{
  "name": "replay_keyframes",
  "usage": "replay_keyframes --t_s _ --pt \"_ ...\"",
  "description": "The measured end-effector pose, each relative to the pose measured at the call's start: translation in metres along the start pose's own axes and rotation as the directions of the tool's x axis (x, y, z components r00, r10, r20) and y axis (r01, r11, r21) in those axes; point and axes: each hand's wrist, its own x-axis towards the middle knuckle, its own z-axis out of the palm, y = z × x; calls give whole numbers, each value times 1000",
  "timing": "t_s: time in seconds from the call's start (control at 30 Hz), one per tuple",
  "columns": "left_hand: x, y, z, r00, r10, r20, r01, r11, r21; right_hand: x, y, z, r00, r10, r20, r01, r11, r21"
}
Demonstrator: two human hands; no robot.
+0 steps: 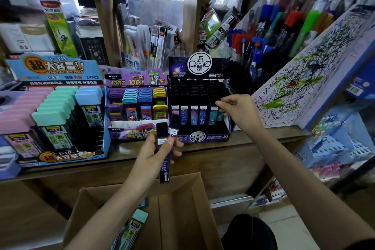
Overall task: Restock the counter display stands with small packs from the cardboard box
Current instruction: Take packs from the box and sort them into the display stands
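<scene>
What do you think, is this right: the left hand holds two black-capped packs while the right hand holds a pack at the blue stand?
Not quite. In the head view the right hand holds its pack at the black and purple stand, not the blue stand. The left hand does hold two black-capped packs.

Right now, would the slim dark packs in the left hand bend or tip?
Probably stiff: the slim dark packs jut straight from the left hand, unsagging. Likely light: one hand holds two. Narrow, so apt to tip.

A scribbled board (pixel 304 79) leans beside racked pens (pixel 292 20)
</scene>
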Motion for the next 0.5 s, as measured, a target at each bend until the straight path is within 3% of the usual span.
replay_keyframes --t_s 0.13,0.23,0.4,0.5 --pt "-4 3 3 1000 8 5 -8 1000 -7 -6 -4 -4 993 97 60 -93 993 -72" --pt "-6 5 6 1000 16 6 -16 1000 -4 -25 -8 -1 998 52 35 -47 991 -122" --pt "-6 7 18 999 26 40 -26 1000 3 -65 -34 22 972 -25 234 -17 984 177" --pt "-6 8 23 999 24 39 -24 1000 -8 -80 -44 31 976 -47 211 -21 950 311"
